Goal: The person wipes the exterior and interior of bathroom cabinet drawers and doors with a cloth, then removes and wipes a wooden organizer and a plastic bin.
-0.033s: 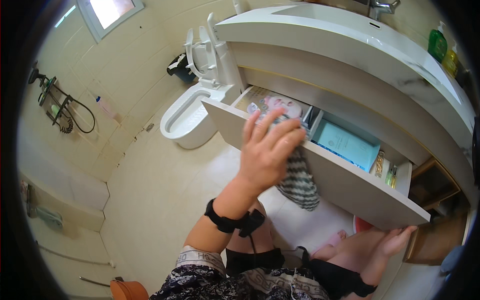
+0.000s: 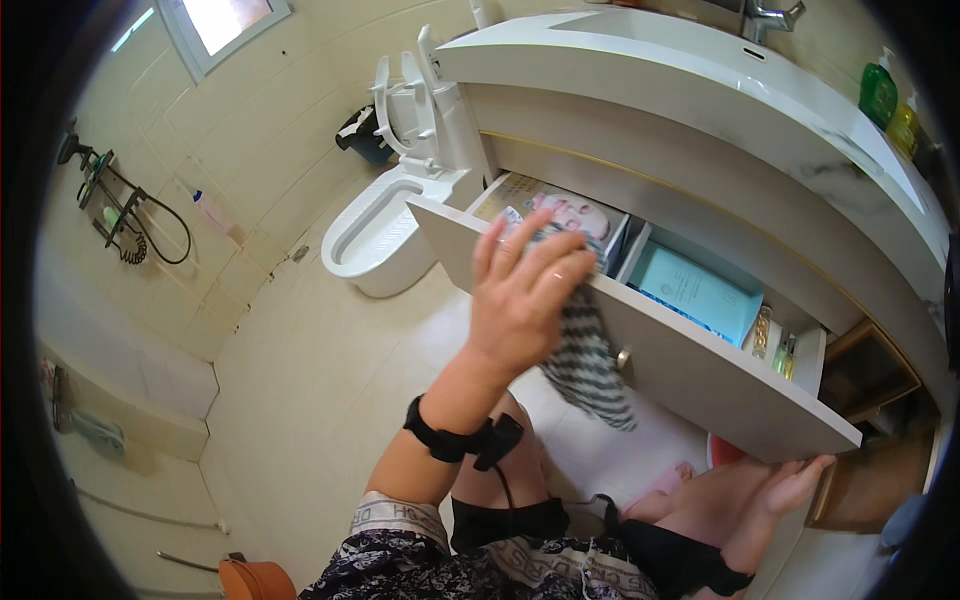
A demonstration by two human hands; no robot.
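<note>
My left hand (image 2: 525, 300) lies over the top edge of the pulled-out drawer (image 2: 700, 365), its fingers curved around a grey-and-white striped cloth (image 2: 590, 370). Part of the cloth covers the edge, and the rest hangs down the drawer front beside a small round knob (image 2: 623, 358). My right hand (image 2: 797, 487) is at the lower right corner of the drawer front, fingers stretched out and touching or nearly touching it. Inside the drawer are a package with a pink-and-white picture (image 2: 575, 212), a light blue box (image 2: 695, 285) and small bottles (image 2: 783, 355).
A white squat-style toilet (image 2: 385, 240) stands left of the drawer, with a black bin (image 2: 365, 135) behind it. Above the drawer runs a white washbasin (image 2: 650, 55) with a tap and pump bottles (image 2: 880, 90). An open cabinet compartment (image 2: 870, 370) is at the right.
My left hand has slid a little to the left along the drawer edge with the striped cloth, uncovering the knob. My right hand stays in place.
</note>
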